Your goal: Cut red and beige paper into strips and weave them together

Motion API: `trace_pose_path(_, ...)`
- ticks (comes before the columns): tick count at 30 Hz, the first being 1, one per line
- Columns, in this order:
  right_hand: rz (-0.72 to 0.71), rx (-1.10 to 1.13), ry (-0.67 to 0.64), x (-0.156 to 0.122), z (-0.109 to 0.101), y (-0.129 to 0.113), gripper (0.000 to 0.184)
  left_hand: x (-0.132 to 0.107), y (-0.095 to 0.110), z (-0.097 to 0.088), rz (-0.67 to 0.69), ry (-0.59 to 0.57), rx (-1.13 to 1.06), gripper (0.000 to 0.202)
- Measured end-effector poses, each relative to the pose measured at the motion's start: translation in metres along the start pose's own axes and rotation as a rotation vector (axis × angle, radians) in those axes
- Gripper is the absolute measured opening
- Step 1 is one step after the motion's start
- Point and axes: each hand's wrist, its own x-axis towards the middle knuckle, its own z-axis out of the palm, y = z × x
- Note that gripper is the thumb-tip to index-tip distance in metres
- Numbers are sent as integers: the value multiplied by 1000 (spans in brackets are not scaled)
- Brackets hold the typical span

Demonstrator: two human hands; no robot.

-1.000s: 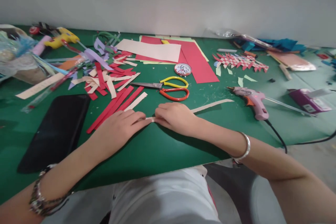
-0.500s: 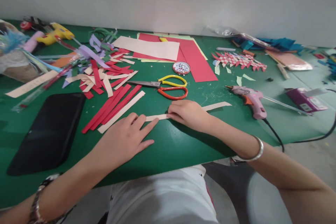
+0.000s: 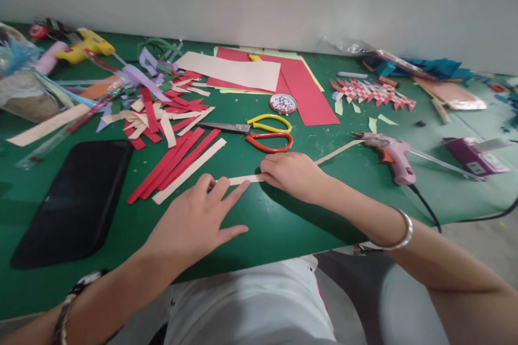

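L hand (image 3: 194, 221) nearest, palm down on the green surface (image 3: 263, 221), fingers spread flat; index and middle tips press the near end of a cream paper strip (image 3: 246, 179), prob. to pin it so it can't slide. No pinch there, just flat pressure. R hand (image 3: 289, 172) just beyond, knuckles up, wrist low, grip closed on the same strip w/ thumb and fingers pinching it; likely smoothing or creasing. Strip lies flat betw. the hands, its far end running toward the pink glue gun (image 3: 390, 153). L of it, red and cream strips (image 3: 178, 164) laid parallel, w/in reach; black tray (image 3: 73, 199) beside. Farther: scissors (image 3: 259, 132), red paper sheets (image 3: 299, 89), woven red-white piece (image 3: 372, 91).
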Motion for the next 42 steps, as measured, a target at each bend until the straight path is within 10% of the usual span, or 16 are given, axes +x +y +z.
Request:
trace_pose_path(14, -51, 34, 63, 1, 8, 4, 26, 4, -4, 12, 151, 150, -120, 59)
trace_pose_path(24, -88, 266, 175, -16, 15, 25, 20, 12, 5, 1, 83, 42, -123, 68)
trace_pose_path(42, -44, 43, 145, -18, 15, 30, 27, 22, 22, -8, -30, -38, -56, 74)
